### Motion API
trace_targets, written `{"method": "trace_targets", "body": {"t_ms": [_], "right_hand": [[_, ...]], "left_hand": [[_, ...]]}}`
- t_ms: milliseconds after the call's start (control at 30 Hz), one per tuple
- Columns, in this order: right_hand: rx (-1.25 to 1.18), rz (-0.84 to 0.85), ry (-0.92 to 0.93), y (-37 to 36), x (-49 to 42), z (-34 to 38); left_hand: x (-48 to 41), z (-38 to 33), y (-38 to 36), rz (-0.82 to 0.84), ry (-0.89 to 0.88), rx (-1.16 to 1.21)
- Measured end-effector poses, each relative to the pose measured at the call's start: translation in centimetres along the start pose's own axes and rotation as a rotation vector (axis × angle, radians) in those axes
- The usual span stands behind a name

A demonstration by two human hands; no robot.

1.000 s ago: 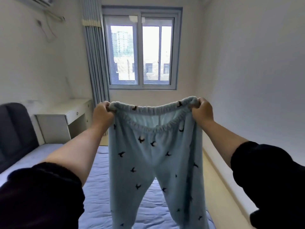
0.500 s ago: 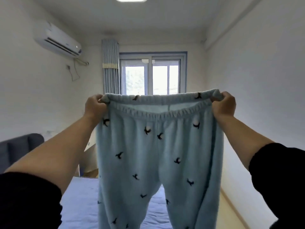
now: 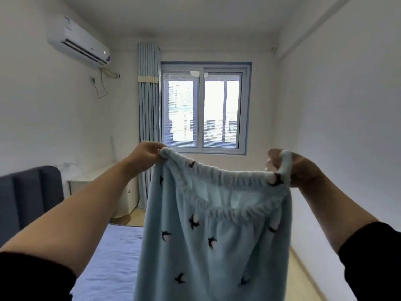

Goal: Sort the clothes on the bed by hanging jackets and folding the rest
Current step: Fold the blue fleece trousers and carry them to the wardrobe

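Pajama pants (image 3: 214, 240), light blue with dark bird prints, hang in the air over the right side of the bed (image 3: 112, 257). The left hand (image 3: 144, 156) and right hand (image 3: 297, 168) each pinch an end of the elastic waistband.

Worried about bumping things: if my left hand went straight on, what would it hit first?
Nothing near: past the left hand, which holds the pants, the way looks free up to the far curtain or window, though depth is unclear.

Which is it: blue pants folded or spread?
Spread, not folded: left hand and right hand grip the waistband at both ends; blue pants hang open, full width.
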State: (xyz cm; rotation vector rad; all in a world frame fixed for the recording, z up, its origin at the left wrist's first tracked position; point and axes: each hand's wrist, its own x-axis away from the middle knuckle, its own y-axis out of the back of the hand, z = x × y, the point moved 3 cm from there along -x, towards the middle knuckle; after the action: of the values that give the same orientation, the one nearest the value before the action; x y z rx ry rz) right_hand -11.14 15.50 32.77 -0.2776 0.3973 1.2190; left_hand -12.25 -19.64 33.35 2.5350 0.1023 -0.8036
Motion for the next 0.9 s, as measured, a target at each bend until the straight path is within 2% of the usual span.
{"method": "trace_targets", "body": {"t_ms": [67,100,233,333,400,533,733,833,900], "right_hand": [[0.076,0.113,-0.017,-1.2,-1.1,-0.2],[0.118,0.099,-0.034,-1.4,-1.6,-0.4],[0.306,-0.210,-0.194,-0.1,-3.6,-2.2],[0.415,-0.347,-0.250,0.2,-5.1,-4.3],[0.384,-0.341,-0.266,0.1,-5.5,-5.4],[0.253,-0.215,-0.298,0.1,-5.4,-6.8],[0.035,-0.069,-0.271,0.3,-4.8,-8.7],[0.020,-0.103,-0.256,0.4,-4.5,-9.4],[0.035,-0.212,-0.258,0.5,-4.5,-9.6]], "left_hand": [[-0.1,-1.2,-0.4,0.007,-0.045,0.038],[0.0,-1.8,-0.9,0.042,-0.051,0.043],[0.7,-3.9,-3.9,0.236,-0.059,0.142],[1.2,-5.5,-5.9,0.334,-0.125,0.185],[1.2,-6.5,-6.9,0.350,-0.178,0.155],[1.4,-7.2,-8.2,0.289,-0.236,0.081],[1.3,-6.1,-9.7,0.277,-0.188,0.085],[1.2,-4.8,-10.4,0.244,-0.108,0.004],[1.2,-3.8,-10.5,0.217,-0.050,-0.056]]}}
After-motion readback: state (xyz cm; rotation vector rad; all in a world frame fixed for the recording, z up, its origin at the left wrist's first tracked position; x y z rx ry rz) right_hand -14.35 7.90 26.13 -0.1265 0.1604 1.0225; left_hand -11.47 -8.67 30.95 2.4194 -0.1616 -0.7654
